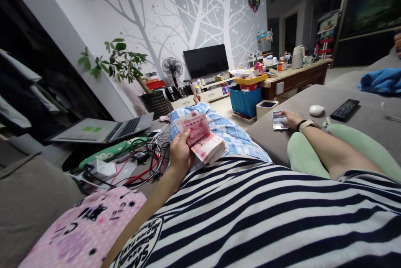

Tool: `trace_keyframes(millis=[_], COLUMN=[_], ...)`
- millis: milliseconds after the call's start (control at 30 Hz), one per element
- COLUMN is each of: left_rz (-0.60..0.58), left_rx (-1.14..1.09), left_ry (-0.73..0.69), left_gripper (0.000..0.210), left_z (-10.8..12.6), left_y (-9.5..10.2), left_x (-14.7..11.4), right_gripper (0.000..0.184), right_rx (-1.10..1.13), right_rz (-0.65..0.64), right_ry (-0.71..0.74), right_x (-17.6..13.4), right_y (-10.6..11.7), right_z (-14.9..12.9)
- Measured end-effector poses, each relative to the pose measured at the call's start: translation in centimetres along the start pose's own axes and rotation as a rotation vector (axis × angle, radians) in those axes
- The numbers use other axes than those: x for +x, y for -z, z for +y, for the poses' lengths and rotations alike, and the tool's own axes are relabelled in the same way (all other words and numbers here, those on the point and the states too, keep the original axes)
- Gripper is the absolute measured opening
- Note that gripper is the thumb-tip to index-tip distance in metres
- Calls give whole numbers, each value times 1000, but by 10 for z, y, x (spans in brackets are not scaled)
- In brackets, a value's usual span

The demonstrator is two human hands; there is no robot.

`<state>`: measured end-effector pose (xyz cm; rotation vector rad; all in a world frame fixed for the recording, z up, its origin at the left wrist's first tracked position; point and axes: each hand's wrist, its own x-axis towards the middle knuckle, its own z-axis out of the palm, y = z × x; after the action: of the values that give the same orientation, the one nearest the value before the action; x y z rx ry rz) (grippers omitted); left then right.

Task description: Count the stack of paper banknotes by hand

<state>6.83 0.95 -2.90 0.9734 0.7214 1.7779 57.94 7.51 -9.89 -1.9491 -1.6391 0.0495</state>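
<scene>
My left hand [181, 151] is closed around a stack of red banknotes [206, 146] above my lap. The notes are bent over, with several fanned upright under my thumb and a thick folded part hanging to the right. On the grey sofa to the right lies a smartphone [278, 125] with its screen lit. My right hand [292, 120] rests at the phone's right edge, fingers reaching over the screen without lifting it. A watch with a pale strap [305, 124] is on that wrist. Beneath the right forearm is a light green cushion [302, 153].
A white rounded case [316, 110] and a black remote [345, 109] lie beyond my right hand. To the left are an open laptop [94, 131], tangled cables [150, 161] and a pink cushion [90, 226]. Farther off stand a blue bin [245, 101] and a cluttered wooden table [300, 75].
</scene>
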Motion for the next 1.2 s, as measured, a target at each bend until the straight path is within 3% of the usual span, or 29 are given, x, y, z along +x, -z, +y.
trace_keyframes(millis=[167, 267, 433, 700, 767, 833, 933, 1000, 1100, 1200], left_rz=[-4, 0, -5, -28, -33, -28, -20, -22, -26, -37], left_rx=[1, -11, 2, 2, 2, 0, -7, -7, -1, 5], left_ry=[2, 1, -23, -6, 2, 4, 0, 0, -2, -12], left_gripper=[29, 31, 36, 30, 29, 28, 28, 30, 32, 35], left_z=[0, 0, 1, 1, -1, -3, -4, -2, 2, 6], left_y=[2, 2, 0, 5, 5, 5, 4, 4, 5, 7], left_x=[3, 3, 2, 5, 5, 5, 4, 3, 2, 2], right_gripper=[39, 37, 26, 37, 40, 30, 8, 10, 40, 64], right_rx=[55, 64, 34, 39, 54, 97, 204, 310, 634, 848], right_rz=[-78, -106, -66, -2, 22, 38, 23, 21, -22, -71], right_ry=[-73, -89, -98, -87, -44, 108, 491, 677, 659, 556], right_x=[2, 4, 1, 6, 17, 30, 44, 46, 31, -3], right_y=[1, 1, 2, 14, 20, 25, 27, 22, 4, -22], right_z=[4, 2, -3, -16, -42, -86, -183, -251, -328, -354])
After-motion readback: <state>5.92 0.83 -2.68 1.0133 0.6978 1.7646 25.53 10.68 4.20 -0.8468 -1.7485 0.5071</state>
